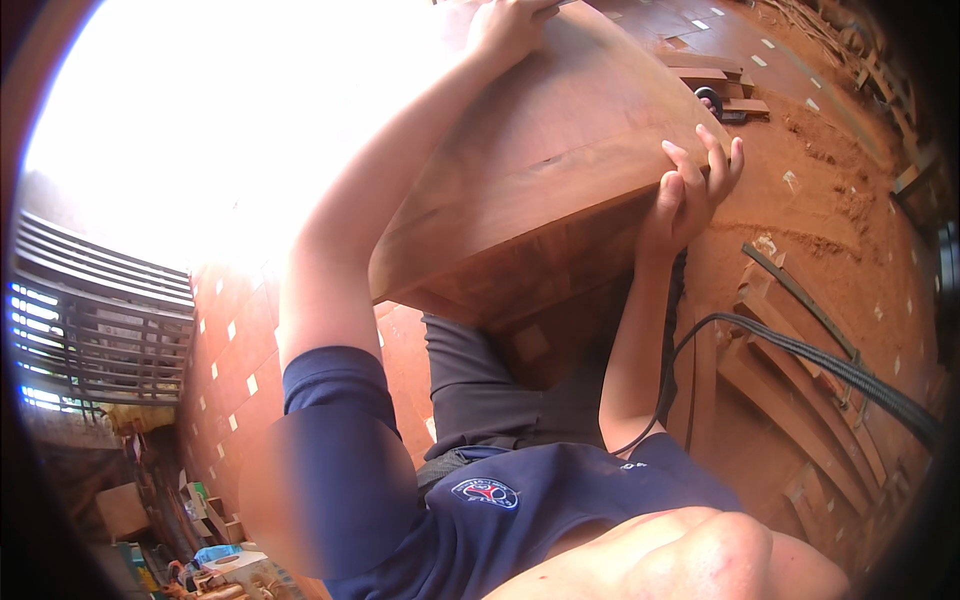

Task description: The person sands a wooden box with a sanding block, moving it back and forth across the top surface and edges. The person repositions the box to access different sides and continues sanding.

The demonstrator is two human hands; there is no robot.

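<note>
A large reddish-brown wooden piece, like a box or small tabletop point(530, 140), is tilted in front of me, its smooth broad face upward and its shadowed underside over my legs. At its far edge, near the top of the view, my left hand point(508, 30) is closed; its fingertips and a dark bit beside them are partly cut off, so what it holds cannot be made out. My right hand point(692, 195) grips the near right corner from below, fingers spread and curled up along the edge.
Sawdust covers the tiled floor point(215, 370) at right, where curved wooden slats point(790, 400) lie beside a black cable point(800, 350). More boards point(700, 75) and a round dark object point(708, 100) are behind the piece. Slatted bars point(100, 310) and clutter point(220, 555) stand at left.
</note>
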